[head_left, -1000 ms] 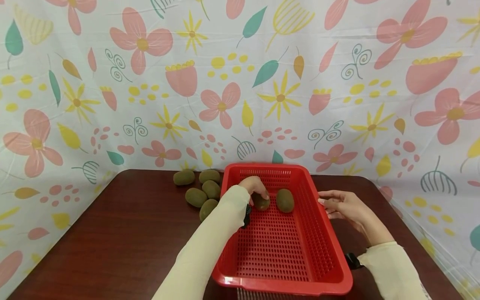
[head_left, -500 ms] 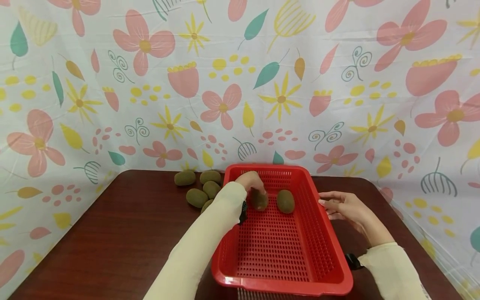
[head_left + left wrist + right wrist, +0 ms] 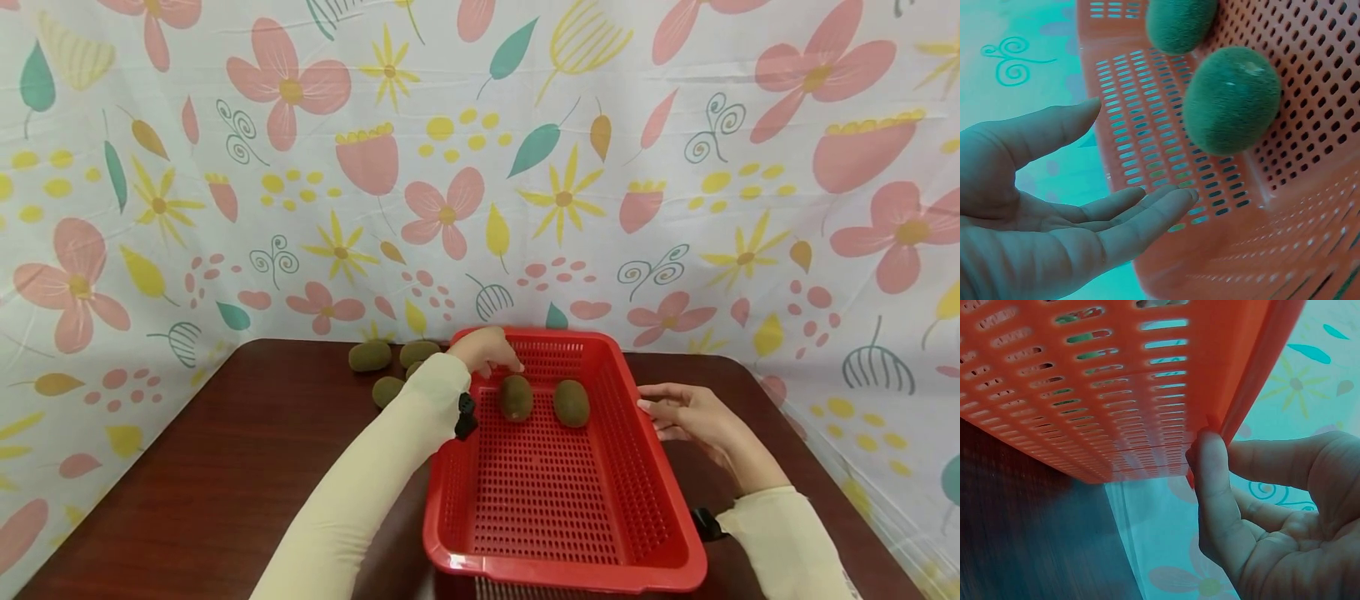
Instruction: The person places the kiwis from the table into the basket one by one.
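Two brown fuzzy kiwis lie side by side on the floor of a red perforated plastic basket (image 3: 551,492). My left hand (image 3: 486,350) hovers over the basket's far left corner, just behind the left kiwi (image 3: 516,397). Its thumb and fingers are spread apart with nothing between them, and the left wrist view shows a gap between the fingertips and the nearer kiwi (image 3: 1232,100). To the right of the other kiwi (image 3: 572,403), my right hand (image 3: 690,417) pinches the basket's right rim from outside. In the right wrist view, thumb and finger meet at the rim (image 3: 1250,387).
Several more kiwis (image 3: 370,357) lie on the dark wooden table (image 3: 202,467) left of the basket, some partly hidden behind my left sleeve. A floral cloth (image 3: 442,208) hangs behind the table and along its sides.
My left hand has let go of the left kiwi and moved up and leftward away from it. That kiwi now stays on the basket floor. The right hand has kept its place on the rim.
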Motion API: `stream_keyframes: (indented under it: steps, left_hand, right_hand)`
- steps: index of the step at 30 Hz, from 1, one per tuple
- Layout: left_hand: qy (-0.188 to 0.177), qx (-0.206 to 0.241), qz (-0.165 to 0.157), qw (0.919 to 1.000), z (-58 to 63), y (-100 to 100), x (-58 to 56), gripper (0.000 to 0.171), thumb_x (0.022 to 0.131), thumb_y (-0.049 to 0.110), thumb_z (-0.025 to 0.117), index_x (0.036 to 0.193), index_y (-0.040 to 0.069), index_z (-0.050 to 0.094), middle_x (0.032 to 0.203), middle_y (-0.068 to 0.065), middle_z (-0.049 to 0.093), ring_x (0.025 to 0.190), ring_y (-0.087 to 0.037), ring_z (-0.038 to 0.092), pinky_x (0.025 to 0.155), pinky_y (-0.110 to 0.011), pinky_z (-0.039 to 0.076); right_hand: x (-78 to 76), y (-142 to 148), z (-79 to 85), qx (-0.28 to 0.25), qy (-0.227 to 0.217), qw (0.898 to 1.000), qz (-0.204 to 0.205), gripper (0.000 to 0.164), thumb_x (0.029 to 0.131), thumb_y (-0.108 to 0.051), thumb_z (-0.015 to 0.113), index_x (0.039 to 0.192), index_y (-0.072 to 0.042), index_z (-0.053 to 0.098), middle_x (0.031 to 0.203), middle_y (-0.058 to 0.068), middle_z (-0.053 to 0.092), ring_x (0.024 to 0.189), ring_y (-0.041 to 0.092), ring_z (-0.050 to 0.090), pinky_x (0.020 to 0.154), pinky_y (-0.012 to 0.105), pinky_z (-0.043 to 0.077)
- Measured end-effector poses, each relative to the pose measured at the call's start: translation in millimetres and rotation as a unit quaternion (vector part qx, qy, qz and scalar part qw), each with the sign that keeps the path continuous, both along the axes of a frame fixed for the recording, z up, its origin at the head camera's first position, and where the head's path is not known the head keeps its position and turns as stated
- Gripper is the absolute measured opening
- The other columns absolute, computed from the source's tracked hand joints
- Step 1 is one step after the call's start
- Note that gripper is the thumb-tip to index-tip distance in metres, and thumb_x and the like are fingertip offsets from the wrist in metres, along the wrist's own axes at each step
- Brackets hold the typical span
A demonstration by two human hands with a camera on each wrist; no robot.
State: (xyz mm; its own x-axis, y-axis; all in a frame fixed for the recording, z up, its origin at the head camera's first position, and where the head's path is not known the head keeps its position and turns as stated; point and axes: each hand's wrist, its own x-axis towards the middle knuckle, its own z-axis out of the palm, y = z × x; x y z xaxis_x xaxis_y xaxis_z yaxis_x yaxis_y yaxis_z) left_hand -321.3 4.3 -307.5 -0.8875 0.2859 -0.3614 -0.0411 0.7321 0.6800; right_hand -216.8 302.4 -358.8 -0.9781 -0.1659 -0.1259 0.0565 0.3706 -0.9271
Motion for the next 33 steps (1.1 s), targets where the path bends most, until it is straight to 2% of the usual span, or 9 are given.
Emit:
stream_keyframes:
  steps: [5,9,14,16,20,23,26,30,33]
  left_hand:
    - [-0.026,0.047,0.008,0.9985,11.2,-10,2.6,0.06,0.089,0.014,0.07,0.139,-0.001,0.041,0.132,-0.02,0.051,0.119,-0.039,0.053,0.099,-0.044,0.047]
    - [-0.032,0.075,0.005,0.9967,23.7,-19,3.3,0.057,0.091,0.014,0.067,0.137,-0.005,0.04,0.134,-0.023,0.049,0.12,-0.039,0.052,0.1,-0.042,0.046]
    - [-0.014,0.095,0.007,0.9954,35.2,-35,1.3,0.04,0.092,0.014,0.066,0.123,-0.007,0.051,0.13,-0.025,0.052,0.112,-0.034,0.057,0.095,-0.039,0.05]
    - [-0.006,0.105,0.017,0.9943,37.9,-43,1.1,0.037,0.092,0.014,0.066,0.119,-0.007,0.053,0.126,-0.023,0.054,0.11,-0.034,0.058,0.094,-0.038,0.051]
    - [-0.002,0.126,0.041,0.9912,41.3,-59,1.5,0.042,0.093,0.011,0.064,0.127,-0.009,0.048,0.124,-0.021,0.053,0.115,-0.037,0.055,0.096,-0.04,0.05]
    - [0.003,0.132,0.053,0.9899,40.8,-73,0.8,0.052,0.094,0.011,0.062,0.137,-0.009,0.04,0.129,-0.022,0.049,0.118,-0.038,0.053,0.097,-0.041,0.049]
    - [0.013,0.127,0.064,0.9897,37.9,-87,-0.2,0.054,0.095,0.012,0.059,0.141,-0.008,0.036,0.135,-0.022,0.047,0.119,-0.036,0.053,0.097,-0.04,0.048]
    - [0.029,0.102,0.089,0.9903,29.0,-106,-0.1,0.051,0.095,0.01,0.058,0.138,-0.007,0.039,0.132,-0.022,0.048,0.11,-0.031,0.056,0.094,-0.038,0.05]
    - [0.033,0.082,0.113,0.9897,19.1,-118,0.2,0.05,0.094,0.012,0.06,0.136,-0.008,0.041,0.127,-0.022,0.049,0.1,-0.027,0.056,0.087,-0.034,0.053]
  right_hand:
    - [-0.2,1,1.3,-0.006,-0.005,1.0,0.0,0.062,0.096,-0.024,0.062,0.14,0.012,0.037,0.093,0.006,0.069,0.077,0.019,0.066,0.074,0.035,0.058]
    - [-0.4,1,1.5,-0.009,-0.009,1.0,0.002,0.062,0.096,-0.023,0.062,0.14,0.012,0.037,0.092,0.005,0.069,0.077,0.019,0.066,0.074,0.035,0.058]
    - [-0.5,1,1.3,-0.011,-0.01,1.0,0.002,0.062,0.096,-0.024,0.062,0.14,0.012,0.036,0.092,0.004,0.069,0.077,0.019,0.066,0.074,0.034,0.058]
    - [-0.4,1,1.0,-0.014,-0.01,1.0,0.002,0.062,0.096,-0.023,0.062,0.14,0.012,0.036,0.092,0.004,0.069,0.077,0.018,0.066,0.074,0.034,0.058]
    - [-0.1,1,0.5,-0.016,-0.011,1.0,0.002,0.063,0.096,-0.024,0.062,0.14,0.012,0.036,0.093,0.005,0.069,0.077,0.018,0.066,0.074,0.034,0.058]
    - [0.0,1,0.3,-0.011,-0.01,1.0,0.002,0.063,0.096,-0.024,0.062,0.14,0.012,0.036,0.094,0.005,0.069,0.078,0.019,0.065,0.074,0.035,0.058]
    - [-0.3,0,-0.1,-0.01,-0.008,1.0,0.001,0.063,0.096,-0.024,0.062,0.14,0.012,0.036,0.095,0.006,0.069,0.079,0.019,0.066,0.074,0.035,0.058]
    - [-0.5,0,0.0,-0.012,-0.008,1.0,0.001,0.063,0.096,-0.024,0.062,0.14,0.012,0.036,0.095,0.006,0.069,0.079,0.019,0.066,0.074,0.035,0.058]
    - [-0.3,1,0.6,-0.013,-0.009,1.0,0.002,0.063,0.096,-0.024,0.062,0.14,0.013,0.036,0.094,0.005,0.069,0.078,0.019,0.066,0.074,0.035,0.058]
